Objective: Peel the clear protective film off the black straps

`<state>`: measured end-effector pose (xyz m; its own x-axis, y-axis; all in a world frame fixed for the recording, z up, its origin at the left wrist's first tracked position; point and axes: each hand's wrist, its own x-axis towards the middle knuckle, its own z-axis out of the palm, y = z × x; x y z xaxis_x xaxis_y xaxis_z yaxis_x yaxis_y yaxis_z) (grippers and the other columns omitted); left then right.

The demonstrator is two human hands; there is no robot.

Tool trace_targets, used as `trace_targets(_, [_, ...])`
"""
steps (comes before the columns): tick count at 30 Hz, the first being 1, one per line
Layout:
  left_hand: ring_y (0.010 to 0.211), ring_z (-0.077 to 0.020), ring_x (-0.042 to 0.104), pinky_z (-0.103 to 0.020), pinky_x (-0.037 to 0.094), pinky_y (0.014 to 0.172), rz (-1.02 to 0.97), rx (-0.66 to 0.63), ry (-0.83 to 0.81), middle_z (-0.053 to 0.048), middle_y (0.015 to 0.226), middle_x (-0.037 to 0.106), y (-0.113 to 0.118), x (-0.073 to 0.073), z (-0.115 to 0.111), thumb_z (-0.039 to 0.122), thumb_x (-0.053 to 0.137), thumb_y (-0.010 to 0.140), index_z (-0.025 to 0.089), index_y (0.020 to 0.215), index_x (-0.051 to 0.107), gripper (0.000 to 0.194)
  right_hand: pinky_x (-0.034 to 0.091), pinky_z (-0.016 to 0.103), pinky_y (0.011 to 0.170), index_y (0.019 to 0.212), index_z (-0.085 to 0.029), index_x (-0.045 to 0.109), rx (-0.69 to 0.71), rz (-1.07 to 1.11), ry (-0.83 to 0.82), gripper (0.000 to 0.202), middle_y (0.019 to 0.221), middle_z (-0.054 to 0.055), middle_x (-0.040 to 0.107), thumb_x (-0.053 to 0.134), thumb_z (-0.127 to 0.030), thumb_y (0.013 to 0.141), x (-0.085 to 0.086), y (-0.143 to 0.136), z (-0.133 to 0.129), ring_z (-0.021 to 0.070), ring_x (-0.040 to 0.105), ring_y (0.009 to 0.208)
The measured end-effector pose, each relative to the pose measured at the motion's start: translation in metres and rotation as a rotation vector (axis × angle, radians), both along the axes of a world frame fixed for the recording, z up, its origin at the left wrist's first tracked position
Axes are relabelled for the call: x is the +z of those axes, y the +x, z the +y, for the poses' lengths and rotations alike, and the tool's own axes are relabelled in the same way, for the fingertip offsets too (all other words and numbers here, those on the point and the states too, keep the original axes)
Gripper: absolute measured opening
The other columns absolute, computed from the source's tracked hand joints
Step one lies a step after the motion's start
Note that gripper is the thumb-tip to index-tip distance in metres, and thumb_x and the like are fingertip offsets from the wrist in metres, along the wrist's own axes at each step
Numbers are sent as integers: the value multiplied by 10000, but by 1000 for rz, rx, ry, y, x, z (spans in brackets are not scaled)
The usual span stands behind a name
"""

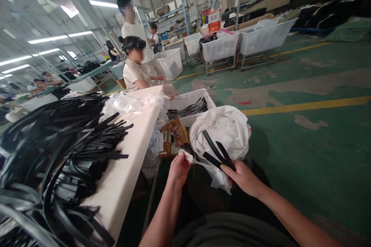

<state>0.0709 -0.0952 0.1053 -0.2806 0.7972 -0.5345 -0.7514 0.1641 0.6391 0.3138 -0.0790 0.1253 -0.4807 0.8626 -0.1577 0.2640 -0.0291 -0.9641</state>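
Black straps are fanning up out of my right hand, whose grip is pinching their lower ends; they look light, flat and bendy. Beside it, my left hand is nipping the white bag's edge.

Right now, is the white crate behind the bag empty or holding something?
Holding something: the white crate has black strips lying inside, covering part of its bottom.

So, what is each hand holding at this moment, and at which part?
The right hand grips a few black strips by their near ends. The left hand pinches the edge of a white plastic bag.
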Motion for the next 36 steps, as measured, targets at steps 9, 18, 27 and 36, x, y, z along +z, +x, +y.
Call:
trace_targets(9, [549,-79,639,-163,524,499,-369,69,-77,0,656,662,8,31,-2,208,501,955,134,818,643,210,393,250,490,619,-177,544,-243,105,-47,463,485,-13,528,610,-582,833,-4,29,-6,132,491,469])
trace_targets(18, [608,-80,666,-168,555,561,-347,103,13,-13,717,704,-41,41,-1,202,364,1002,150,830,669,355,409,217,430,683,-189,549,-603,621,-304,512,550,-31,509,847,-586,558,-4,29,41,106,459,472])
trace_targets(27, [562,-73,640,-160,543,545,-319,336,71,12,625,658,-54,50,-8,274,364,1004,155,750,621,380,318,213,400,529,-165,549,-398,293,-101,446,420,-22,485,735,-507,747,18,36,28,91,415,386])
trace_targets(36, [613,-77,656,-157,557,568,-347,175,-64,-17,734,673,23,42,-13,257,490,962,137,846,632,219,356,242,516,674,-186,579,40,-82,93,239,571,-26,514,564,-371,825,32,-21,-29,146,463,562])
